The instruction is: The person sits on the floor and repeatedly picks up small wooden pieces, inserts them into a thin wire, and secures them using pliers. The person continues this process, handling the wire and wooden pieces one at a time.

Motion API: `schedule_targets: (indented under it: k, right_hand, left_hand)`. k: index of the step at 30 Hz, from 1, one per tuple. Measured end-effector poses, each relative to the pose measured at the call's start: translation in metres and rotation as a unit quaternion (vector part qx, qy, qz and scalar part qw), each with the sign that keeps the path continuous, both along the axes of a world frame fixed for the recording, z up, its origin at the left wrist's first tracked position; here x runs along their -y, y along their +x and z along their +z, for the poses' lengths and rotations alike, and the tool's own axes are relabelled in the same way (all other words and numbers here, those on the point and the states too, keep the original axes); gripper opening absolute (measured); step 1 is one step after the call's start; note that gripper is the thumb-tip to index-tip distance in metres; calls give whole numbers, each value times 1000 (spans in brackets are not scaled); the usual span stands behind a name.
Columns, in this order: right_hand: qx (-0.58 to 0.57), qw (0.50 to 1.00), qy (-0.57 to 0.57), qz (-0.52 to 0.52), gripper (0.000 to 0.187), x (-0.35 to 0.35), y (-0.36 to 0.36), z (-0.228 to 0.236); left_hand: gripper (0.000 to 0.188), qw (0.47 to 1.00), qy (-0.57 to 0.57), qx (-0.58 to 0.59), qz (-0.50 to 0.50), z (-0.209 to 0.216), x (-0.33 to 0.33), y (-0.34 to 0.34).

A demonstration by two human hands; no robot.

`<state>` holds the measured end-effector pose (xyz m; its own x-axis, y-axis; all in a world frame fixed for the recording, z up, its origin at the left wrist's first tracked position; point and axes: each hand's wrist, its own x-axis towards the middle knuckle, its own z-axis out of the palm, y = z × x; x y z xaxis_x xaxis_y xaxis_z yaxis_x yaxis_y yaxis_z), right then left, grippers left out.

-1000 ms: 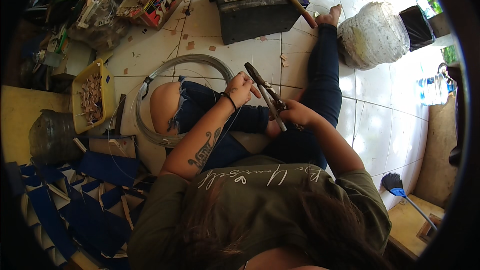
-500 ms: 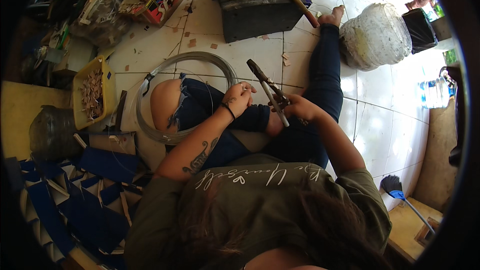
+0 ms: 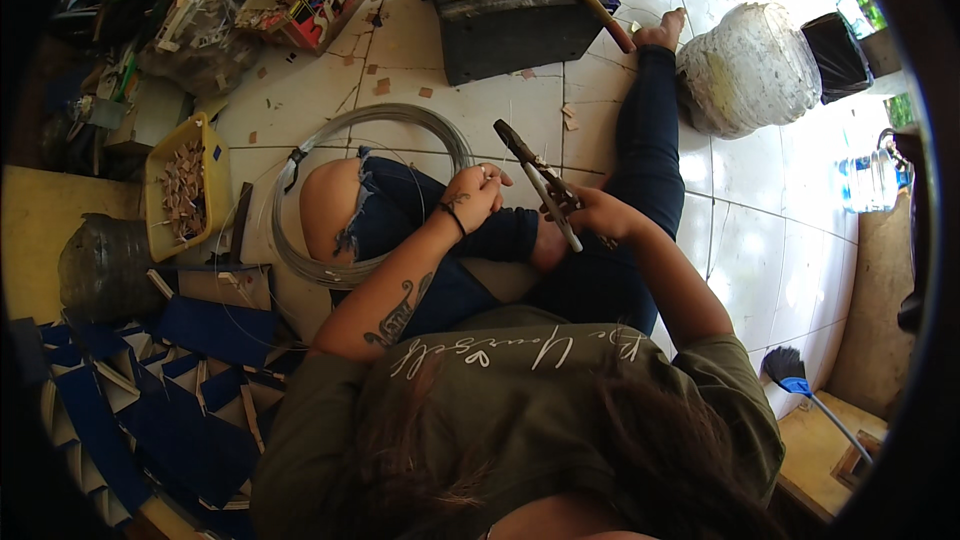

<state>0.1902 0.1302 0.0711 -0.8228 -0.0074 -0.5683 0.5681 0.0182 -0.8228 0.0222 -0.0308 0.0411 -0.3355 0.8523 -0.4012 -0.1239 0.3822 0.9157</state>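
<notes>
the right hand (image 3: 597, 217) was wrapped round the pliers (image 3: 557, 208), fingers closed on them, at about 2 o'clock from the view's middle. the left hand (image 3: 474, 195) was near 12 o'clock, fingers mostly curled, one part-straight toward the pliers; whether it pinched any wire i could not tell. the coil (image 3: 400, 114) lay at 10 o'clock, ringed about the bent knee (image 3: 328, 215).

a slip of the pliers could have nipped the left fingers, as they sat so near. the coil looked springy: had its black tie (image 3: 294, 167) loosened, the turns could have sprung out, and a shift of the knee could have dragged or kinked them. the hammer (image 3: 585, 0), at 1 o'clock, overhung the block (image 3: 530, 45) beside the foot (image 3: 660, 33); a kick could have toppled it.

the coil was thin, smooth grey metal; the pliers looked long and worn, one arm dark, one pale. the block was dark, boxy and scuffed, the floor (image 3: 750, 240) glossy white tile. at 9 o'clock the yellow bin (image 3: 219, 175) held small, flat brown chips (image 3: 180, 185); at 8, angular blue pieces (image 3: 220, 330) showed pale edges.
</notes>
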Motion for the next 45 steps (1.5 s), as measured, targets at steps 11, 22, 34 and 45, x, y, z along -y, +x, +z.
schedule_targets:
  k: [11,22,34,45]
  right_hand:
    - [-14,999,-17,-33,52,3,0,-15]
    - [35,993,-84,-78,35,4,-4,-26]
    - [33,983,-131,-123,36,7,-9,-50]
    - [6,998,-19,-57,44,-2,-3,-56]
  left_hand:
    - [21,999,3,-37,-1,-4,-3,-6]
    - [23,998,20,-67,-1,-16,-11,-7]
    - [24,995,-15,-93,-24,-23,-14,-6]
    - [24,998,-6,-58,-9,-29,-13,-6]
